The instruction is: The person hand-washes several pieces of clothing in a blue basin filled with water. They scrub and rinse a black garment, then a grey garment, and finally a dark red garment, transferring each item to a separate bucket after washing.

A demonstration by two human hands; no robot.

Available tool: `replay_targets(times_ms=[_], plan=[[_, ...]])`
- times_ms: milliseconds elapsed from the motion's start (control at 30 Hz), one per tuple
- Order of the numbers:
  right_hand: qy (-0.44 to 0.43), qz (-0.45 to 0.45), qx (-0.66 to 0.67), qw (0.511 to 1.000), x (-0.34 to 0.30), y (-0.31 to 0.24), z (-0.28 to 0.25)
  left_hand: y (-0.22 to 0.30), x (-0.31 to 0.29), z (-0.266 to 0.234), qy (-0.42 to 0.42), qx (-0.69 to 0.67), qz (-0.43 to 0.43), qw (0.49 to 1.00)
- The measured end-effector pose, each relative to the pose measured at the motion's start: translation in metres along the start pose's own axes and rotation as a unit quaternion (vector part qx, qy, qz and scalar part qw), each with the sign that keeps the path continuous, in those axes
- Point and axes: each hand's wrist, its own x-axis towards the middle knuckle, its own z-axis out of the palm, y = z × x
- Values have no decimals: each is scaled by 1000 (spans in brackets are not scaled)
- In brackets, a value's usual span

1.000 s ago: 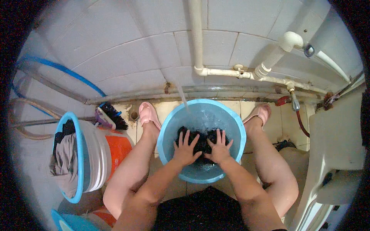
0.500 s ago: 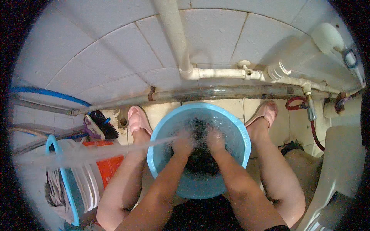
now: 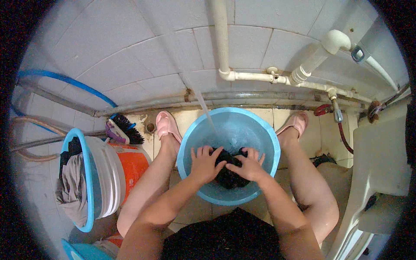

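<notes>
Below tiled wall (image 3: 251, 47), black cloth (image 3: 232, 177) lies bunched, long axis unclear.

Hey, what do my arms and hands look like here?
Your left hand and right hand are bare: no gloves, no rings I can make out. The left forearm and right forearm show no sleeves, watch or bracelet.

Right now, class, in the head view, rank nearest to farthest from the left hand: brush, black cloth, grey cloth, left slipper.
1. Black cloth, against the left hand.
2. Left slipper, ahead-left.
3. Brush, farther left.
4. Grey cloth, far left.
</notes>
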Motion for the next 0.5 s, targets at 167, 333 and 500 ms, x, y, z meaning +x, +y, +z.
replay_targets(times_ms=[167, 333, 500], plan=[[89, -27, -72, 993, 29, 15, 65, -6, 18, 79, 4, -24, -69, 997], [62, 52, 17, 997, 91, 26, 68, -14, 64, 101, -51, 19, -126, 991], [137, 48, -5, 989, 153, 75, 119, -25, 107, 120, -19, 5, -132, 991]])
